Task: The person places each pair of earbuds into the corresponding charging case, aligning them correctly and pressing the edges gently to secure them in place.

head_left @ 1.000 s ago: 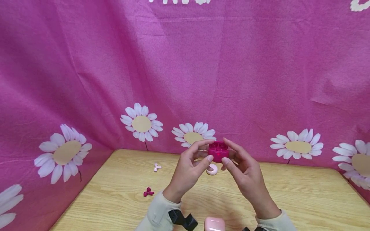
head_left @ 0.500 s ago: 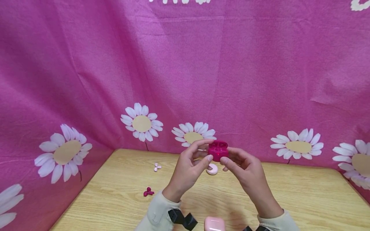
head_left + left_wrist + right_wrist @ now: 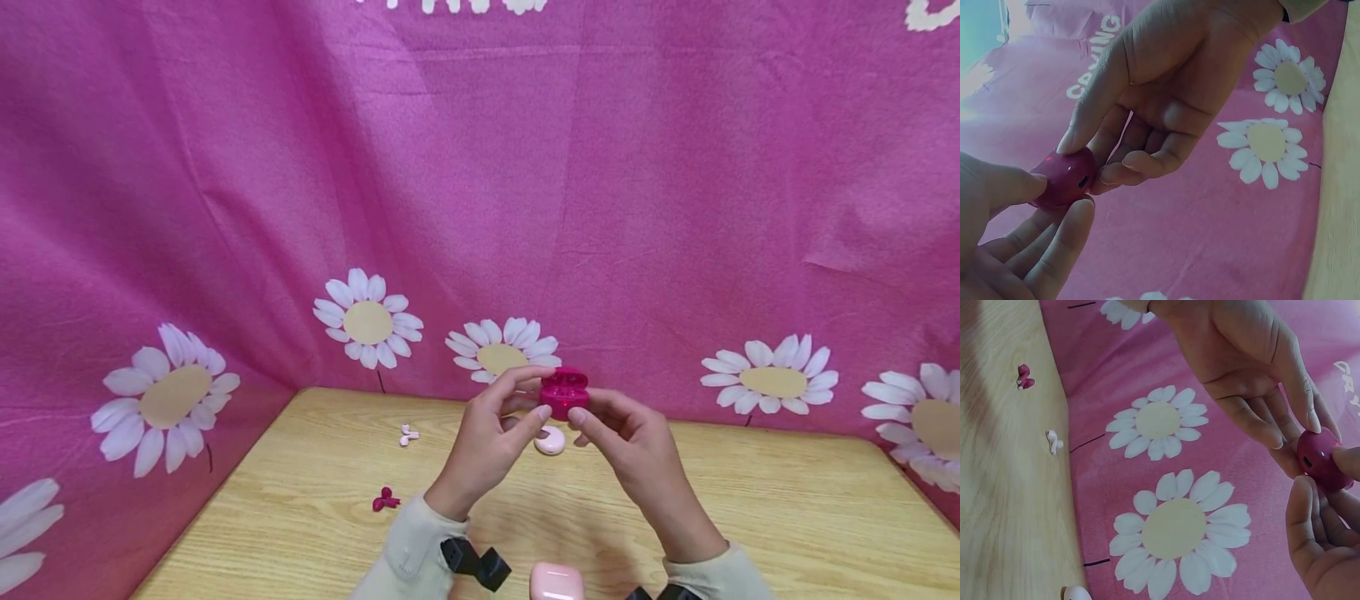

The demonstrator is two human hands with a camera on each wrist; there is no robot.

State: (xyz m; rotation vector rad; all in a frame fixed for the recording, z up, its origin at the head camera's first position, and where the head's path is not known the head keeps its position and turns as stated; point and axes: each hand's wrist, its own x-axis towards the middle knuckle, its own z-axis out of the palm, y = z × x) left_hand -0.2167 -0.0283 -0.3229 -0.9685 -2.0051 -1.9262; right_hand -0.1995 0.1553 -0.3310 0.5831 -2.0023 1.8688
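Note:
Above the table, in the middle of the head view, both hands hold a glossy magenta earbud case (image 3: pixel 565 404) with its lid raised. My left hand (image 3: pixel 480 446) pinches its left side, thumb at the front and index finger up by the lid. At the right side, my right hand (image 3: pixel 637 442) grips it with the thumb at the front and the other fingers beside and behind. The charging port shows on the case (image 3: pixel 1319 464) in the right wrist view. Two magenta earbuds (image 3: pixel 386 499) lie on the table, left of the left hand.
Two pale pink earbuds (image 3: pixel 407 435) lie farther back on the wooden table (image 3: pixel 300 500). A round pale pink case (image 3: pixel 551 440) sits behind the hands, and a pink rounded case (image 3: pixel 557 581) is at the front edge. A magenta daisy-print cloth (image 3: pixel 637 208) hangs behind.
My right index finger has come down from the lid's top edge to the case's side. The case has dipped very slightly; the left hand stays nearly still.

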